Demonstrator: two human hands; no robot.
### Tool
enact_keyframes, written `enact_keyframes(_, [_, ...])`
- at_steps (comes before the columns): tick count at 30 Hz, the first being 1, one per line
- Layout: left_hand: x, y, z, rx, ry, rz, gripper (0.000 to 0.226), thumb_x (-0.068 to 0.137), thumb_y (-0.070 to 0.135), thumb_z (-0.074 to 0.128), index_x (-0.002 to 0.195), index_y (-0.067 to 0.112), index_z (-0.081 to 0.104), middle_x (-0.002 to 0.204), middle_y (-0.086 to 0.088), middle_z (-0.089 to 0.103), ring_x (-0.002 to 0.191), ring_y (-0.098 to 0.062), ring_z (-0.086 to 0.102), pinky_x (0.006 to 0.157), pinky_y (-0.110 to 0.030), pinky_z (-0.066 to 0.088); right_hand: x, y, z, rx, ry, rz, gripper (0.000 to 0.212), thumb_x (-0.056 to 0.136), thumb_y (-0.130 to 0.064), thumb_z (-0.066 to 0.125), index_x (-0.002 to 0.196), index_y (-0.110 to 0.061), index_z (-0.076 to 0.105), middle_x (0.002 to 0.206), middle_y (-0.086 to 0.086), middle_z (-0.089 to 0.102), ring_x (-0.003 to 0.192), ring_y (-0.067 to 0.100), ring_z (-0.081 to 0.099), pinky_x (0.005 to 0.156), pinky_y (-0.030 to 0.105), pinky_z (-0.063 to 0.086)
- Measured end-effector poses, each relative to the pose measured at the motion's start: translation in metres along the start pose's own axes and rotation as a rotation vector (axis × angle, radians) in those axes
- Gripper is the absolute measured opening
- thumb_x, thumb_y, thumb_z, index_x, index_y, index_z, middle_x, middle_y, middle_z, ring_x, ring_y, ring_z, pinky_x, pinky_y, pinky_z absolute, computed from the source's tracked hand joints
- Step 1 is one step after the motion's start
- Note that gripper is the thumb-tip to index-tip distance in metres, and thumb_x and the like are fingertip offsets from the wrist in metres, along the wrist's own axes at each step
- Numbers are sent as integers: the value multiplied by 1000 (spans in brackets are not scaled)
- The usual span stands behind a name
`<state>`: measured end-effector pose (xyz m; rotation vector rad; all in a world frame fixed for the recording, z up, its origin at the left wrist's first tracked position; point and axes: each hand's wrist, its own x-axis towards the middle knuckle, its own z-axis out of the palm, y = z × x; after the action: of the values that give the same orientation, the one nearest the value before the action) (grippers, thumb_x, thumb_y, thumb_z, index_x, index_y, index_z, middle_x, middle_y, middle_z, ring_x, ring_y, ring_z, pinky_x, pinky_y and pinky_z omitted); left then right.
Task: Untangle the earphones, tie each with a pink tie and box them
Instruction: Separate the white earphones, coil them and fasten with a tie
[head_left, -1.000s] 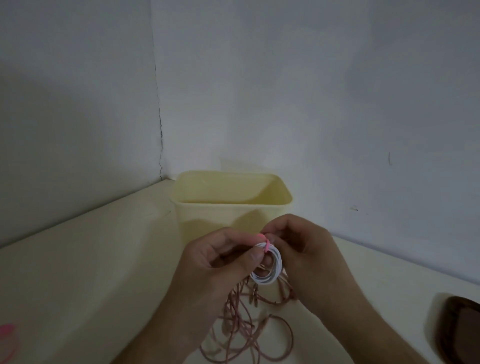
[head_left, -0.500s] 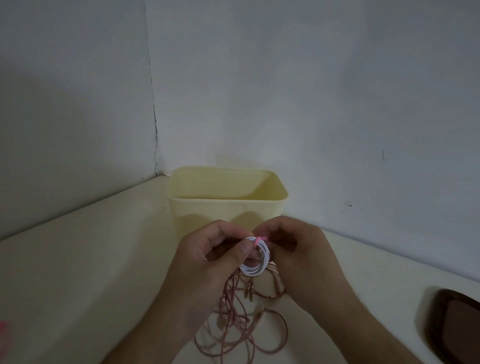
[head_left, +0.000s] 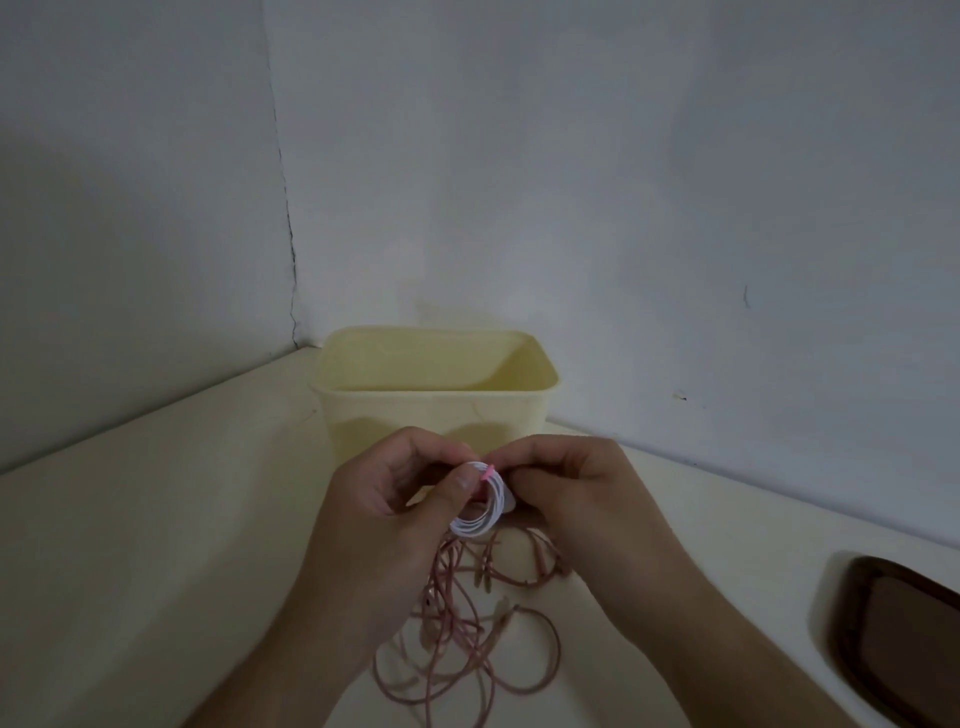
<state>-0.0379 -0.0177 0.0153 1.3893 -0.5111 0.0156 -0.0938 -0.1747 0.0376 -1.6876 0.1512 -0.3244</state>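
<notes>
Since the earlier frame, both hands and the coil are sitting slightly lower and nearer the tub's front wall, the grip unchanged. Item: small white coiled earphone cable (head_left: 480, 512), wound into a tight ring, being held upright in the air between the two hands, just in front of the tub. Pink tie (head_left: 488, 472), a short bright strip, is lying across the top of the coil, apparently being fastened there so the loops cannot spring apart. Left hand (head_left: 395, 506) is curling round the coil's left side, thumb pressing near the tie, seemingly steadying the ring. Right hand (head_left: 576, 499) is pinching at the tie end with curled fingers; the exact fingertip contact is hidden. Pale pink tangled earphone cable (head_left: 457, 623) is lying loose on the surface directly below the hands, not yet tied. Cream-yellow rectangular plastic tub (head_left: 436, 410), open-topped, is standing just behind the hands, probably as the box awaiting the bundles; its floor is not visible. Off-white tabletop (head_left: 156, 545) is carrying everything. Dark brown rounded tray (head_left: 904, 639) is sitting well apart at the right edge.
</notes>
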Motion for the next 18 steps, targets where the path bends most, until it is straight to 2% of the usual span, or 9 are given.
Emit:
enact_keyframes(1, [0, 0, 0, 8, 8, 6, 11, 87, 0, 77, 89, 11, 76, 88, -4, 81, 87, -18, 77, 76, -22, 59, 0, -2, -1, 102, -29, 38, 31, 97, 8, 52, 96, 1, 82, 92, 23, 80, 93, 38, 79, 81, 36, 65])
enact_keyframes(3, [1, 0, 0, 20, 25, 21, 14, 87, -1, 77, 89, 12, 77, 89, -3, 81, 89, -18, 78, 79, -23, 60, -2, -7, -1, 205, -102, 58, 23, 97, 1, 57, 103, 7, 78, 99, 28, 78, 98, 42, 77, 91, 42, 64])
enact_keyframes(5, [1, 0, -1, 10, 27, 34, 15, 87, -3, 76, 88, 12, 77, 90, -4, 81, 90, -19, 78, 78, -23, 60, -3, -7, 1, 122, -110, 26, 14, 96, -3, 69, 107, 2, 76, 98, 22, 80, 96, 38, 78, 97, 48, 62])
enact_keyframes(8, [0, 1, 0, 17, 13, 37, 16, 87, -3, 77, 87, 13, 79, 90, -5, 81, 91, -20, 78, 78, -23, 60, -4, -5, 7, -50, -22, 6, 12, 95, -3, 75, 106, -7, 72, 90, 11, 82, 86, 29, 81, 89, 45, 65])
enact_keyframes(11, [0, 1, 0, 28, 17, 41, 18, 86, -3, 78, 87, 15, 80, 89, -4, 81, 90, -19, 78, 77, -24, 60, -5, -7, 11, -96, 16, 12, 10, 95, -8, 75, 103, -13, 71, 87, 5, 82, 81, 22, 81, 65, 28, 59])
enact_keyframes(12, [0, 1, 0, 38, 21, 43, 19, 86, -3, 78, 86, 16, 80, 89, -4, 81, 90, -19, 78, 77, -25, 60, -6, -7, 10, -116, 25, 11, 10, 95, -10, 76, 102, -15, 71, 86, 3, 82, 81, 21, 81, 64, 30, 58])
enact_keyframes(14, [0, 0, 0, 60, 32, 49, 19, 86, -1, 79, 86, 18, 80, 88, -3, 81, 88, -19, 78, 77, -28, 60, -6, -7, 10, -144, 37, 9, 11, 93, -12, 77, 101, -18, 71, 86, 1, 82, 82, 21, 81, 73, 39, 60])
enact_keyframes(18, [1, -2, 0, 94, 56, 46, 21, 86, 1, 79, 86, 22, 80, 88, -1, 81, 89, -19, 78, 82, -38, 59, -5, -6, 12, -179, 55, -5, 12, 92, -17, 80, 99, -20, 71, 85, 0, 82, 81, 19, 80, 79, 45, 62])
